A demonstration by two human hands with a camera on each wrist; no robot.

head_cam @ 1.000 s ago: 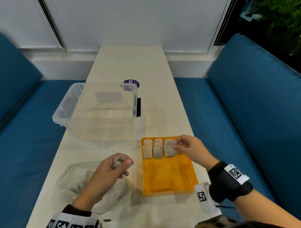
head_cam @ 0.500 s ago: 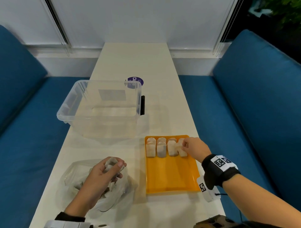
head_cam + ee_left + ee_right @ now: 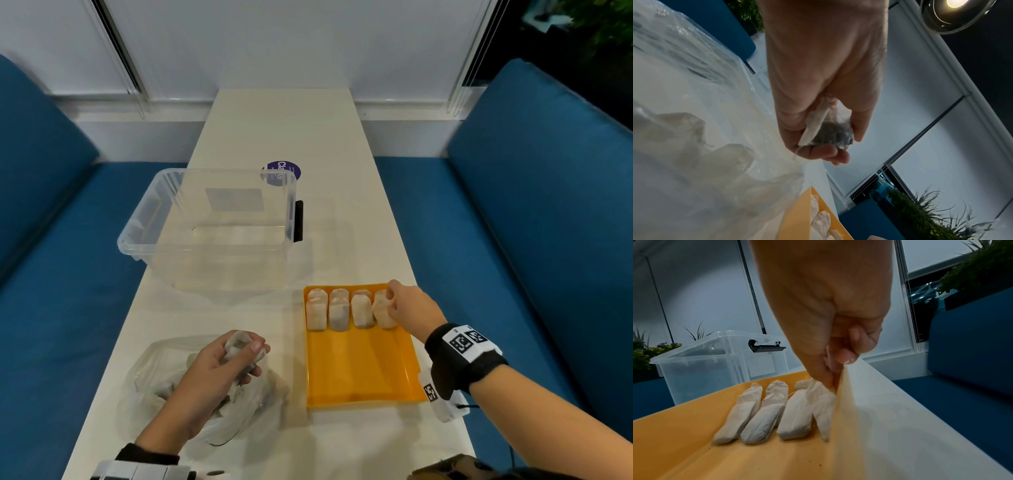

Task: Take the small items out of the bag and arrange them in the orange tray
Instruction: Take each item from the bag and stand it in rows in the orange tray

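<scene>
Tray row: four tea bags lie side by side along the far end of the orange tray (image 3: 363, 373); the three leftmost (image 3: 764, 412) rest free of any hand.
Right hand: my right hand (image 3: 409, 308) pinches the top of the fourth tea bag (image 3: 823, 404), which stands on edge just beside the tray's right wall, touching its neighbour; I judge it set down but not yet let go.
Left hand: my left hand (image 3: 219, 366) is clenched round another tea bag (image 3: 828, 131), held above the clear plastic bag (image 3: 150, 383), ready as the next piece.
Bag contents: several pale tea bags show through the plastic in the left wrist view; I cannot count them.
Done: one row of four placed, as I judge it.
Left: the near part of the tray is bare, so I expect further rows; the bag is far from emptied.
Bystanders: a clear storage bin (image 3: 212, 226) stands on the table (image 3: 284, 130) beyond the tray, apart from it.
</scene>
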